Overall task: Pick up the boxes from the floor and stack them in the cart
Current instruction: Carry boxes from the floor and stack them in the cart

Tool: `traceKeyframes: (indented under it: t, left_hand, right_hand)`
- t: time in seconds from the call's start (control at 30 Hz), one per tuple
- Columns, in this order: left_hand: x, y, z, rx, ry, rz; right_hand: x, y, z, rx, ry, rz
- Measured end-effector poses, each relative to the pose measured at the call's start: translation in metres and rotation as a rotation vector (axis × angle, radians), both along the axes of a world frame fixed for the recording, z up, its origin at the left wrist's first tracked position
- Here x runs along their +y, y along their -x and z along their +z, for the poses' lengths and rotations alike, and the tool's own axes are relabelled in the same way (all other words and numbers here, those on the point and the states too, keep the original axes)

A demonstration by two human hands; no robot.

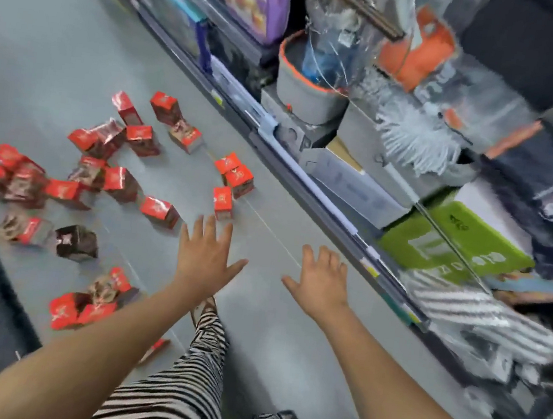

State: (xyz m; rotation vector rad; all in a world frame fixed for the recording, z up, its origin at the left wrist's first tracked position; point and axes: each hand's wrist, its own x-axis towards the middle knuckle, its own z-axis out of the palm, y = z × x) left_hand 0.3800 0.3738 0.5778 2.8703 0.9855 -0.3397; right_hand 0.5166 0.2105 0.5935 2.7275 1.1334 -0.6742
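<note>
– The fingers point(211, 234): how are they held?
– They are spread straight on the left hand point(205, 265) and the right hand point(323, 285); nothing is gripped.
– Where are the boxes point(159, 211) found?
– They are scattered over the grey floor point(45, 45), mostly ahead and to the left. The nearest box point(223, 202) is seen just beyond the left fingertips; contact cannot be told. Shelves point(356, 191) are ranged along the right.

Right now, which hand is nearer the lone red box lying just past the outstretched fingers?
Left. The left hand reaches open, fingertips just short of the red box. The right hand hovers off to the box's right, over bare floor, clearly farther away.
</note>
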Motion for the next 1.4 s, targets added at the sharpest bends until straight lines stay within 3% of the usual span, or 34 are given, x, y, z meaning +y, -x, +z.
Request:
traceKeyframes:
  t: [0.2, 0.4, 0.57, 0.8, 0.97, 1.17, 1.4]
  left_hand:
    - [0.125, -0.013, -0.055, 0.04, 0.054, 0.075]
    - [0.21, -0.041, -0.144, 0.079, 0.098, 0.094]
    - [0.252, -0.076, -0.28, 0.092, 0.119, 0.152]
    - [0.289, -0.142, -0.488, -0.023, 0.148, 0.362]
    - [0.304, -0.18, -0.596, -0.084, 0.102, 0.314]
    - [0.306, -0.188, -0.646, -0.156, 0.069, 0.259]
    - [0.31, -0.16, -0.644, -0.151, 0.043, 0.172]
  right_hand:
    - [0.127, -0.034, -0.048, 0.059, 0.052, 0.003]
    - [0.199, -0.084, -0.134, 0.136, 0.083, -0.045]
    - [0.262, -0.141, -0.264, 0.196, 0.04, -0.029]
    - [0.366, -0.216, -0.484, 0.228, -0.181, 0.086]
    - [0.432, -0.26, -0.601, 0.186, -0.366, 0.239]
    - [0.473, -0.287, -0.665, 0.089, -0.355, 0.423]
    - [0.428, -0.266, -0.682, 0.164, -0.617, 0.32]
